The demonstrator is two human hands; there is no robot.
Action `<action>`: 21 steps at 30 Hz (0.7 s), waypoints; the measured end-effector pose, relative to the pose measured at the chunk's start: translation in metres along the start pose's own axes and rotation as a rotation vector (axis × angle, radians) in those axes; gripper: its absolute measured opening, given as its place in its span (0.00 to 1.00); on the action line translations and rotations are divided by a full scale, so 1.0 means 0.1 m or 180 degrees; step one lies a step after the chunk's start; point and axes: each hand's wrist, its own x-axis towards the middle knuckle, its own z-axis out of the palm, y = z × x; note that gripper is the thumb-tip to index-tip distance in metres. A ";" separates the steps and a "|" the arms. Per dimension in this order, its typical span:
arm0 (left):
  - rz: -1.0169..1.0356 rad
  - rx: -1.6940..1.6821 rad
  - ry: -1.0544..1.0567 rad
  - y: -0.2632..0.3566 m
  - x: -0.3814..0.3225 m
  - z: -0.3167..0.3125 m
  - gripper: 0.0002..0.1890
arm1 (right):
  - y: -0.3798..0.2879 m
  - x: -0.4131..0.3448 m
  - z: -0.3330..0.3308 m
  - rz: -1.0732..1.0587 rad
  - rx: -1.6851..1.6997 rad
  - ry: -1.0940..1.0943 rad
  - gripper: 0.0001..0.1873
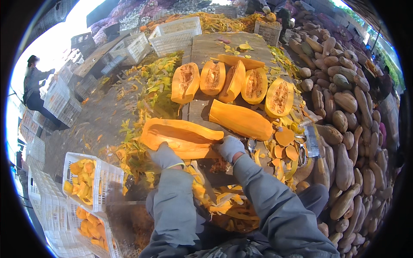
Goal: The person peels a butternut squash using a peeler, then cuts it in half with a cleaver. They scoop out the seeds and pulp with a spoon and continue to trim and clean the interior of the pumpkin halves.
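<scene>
Both hands wear light grey gloves and grip a long peeled pumpkin half [180,127], its hollowed side facing up. My left hand [165,156] holds its near left side, and my right hand [229,148] holds its right end. Just beyond lies a peeled pumpkin piece [240,119], rounded side up, on the wooden board [209,45]. Farther back, several peeled halves [252,85] lean in a row, most showing seeds and fibre. A metal spoon [252,144] rests beside my right hand. Right of it are round pumpkin slices [284,136], a peeler [302,154] and a cleaver [311,142].
Whole unpeeled pumpkins [342,154] are heaped along the right. At lower left, a white plastic crate [109,183] of pumpkin chunks sits above another filled crate [109,232]. Peel [158,87] covers the ground left of the board. A person [35,84] stands by crates at far left.
</scene>
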 end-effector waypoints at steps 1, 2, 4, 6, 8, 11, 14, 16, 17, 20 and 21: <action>0.0009 -0.0075 0.0053 -0.04 0.02 0.00 0.31 | 0.02 0.04 0.01 -0.0003 0.0014 0.0049 0.24; 0.0017 -0.0153 0.0104 -0.08 0.04 -0.01 0.31 | 0.05 0.07 0.01 -0.0007 0.0028 0.0100 0.24; -0.0155 -0.0427 -0.0008 -0.06 0.00 -0.04 0.31 | 0.02 0.06 -0.01 -0.0141 -0.0239 0.0127 0.22; -0.0228 -0.0649 -0.0092 -0.09 -0.01 -0.06 0.31 | 0.00 0.00 -0.03 -0.0261 -0.0427 0.0240 0.19; -0.0201 -0.0543 0.0032 -0.21 0.09 -0.07 0.31 | -0.01 -0.07 -0.06 -0.0492 -0.0057 0.0180 0.18; -0.0434 -0.0593 0.0118 -0.14 0.00 -0.03 0.32 | -0.11 -0.31 -0.10 -0.0984 0.0521 0.0093 0.16; -0.0552 -0.0600 0.0227 -0.06 -0.04 -0.04 0.31 | -0.27 -0.61 -0.26 -0.1514 0.0272 0.0316 0.17; -0.0778 -0.0712 0.0088 -0.01 0.02 -0.07 0.29 | -0.20 -0.65 -0.37 -0.1584 -0.0337 0.0410 0.17; -0.0889 -0.0765 0.0018 0.00 0.05 -0.08 0.28 | -0.13 -0.65 -0.42 -0.1615 -0.0640 0.0456 0.17; -0.1186 -0.0740 0.0318 0.13 -0.10 0.07 0.24 | 0.39 -0.51 -0.35 -0.1216 -0.0556 0.0709 0.12; -0.1141 -0.0811 0.0129 0.23 -0.16 0.09 0.24 | 0.46 -0.50 -0.38 -0.1135 -0.0483 0.0914 0.13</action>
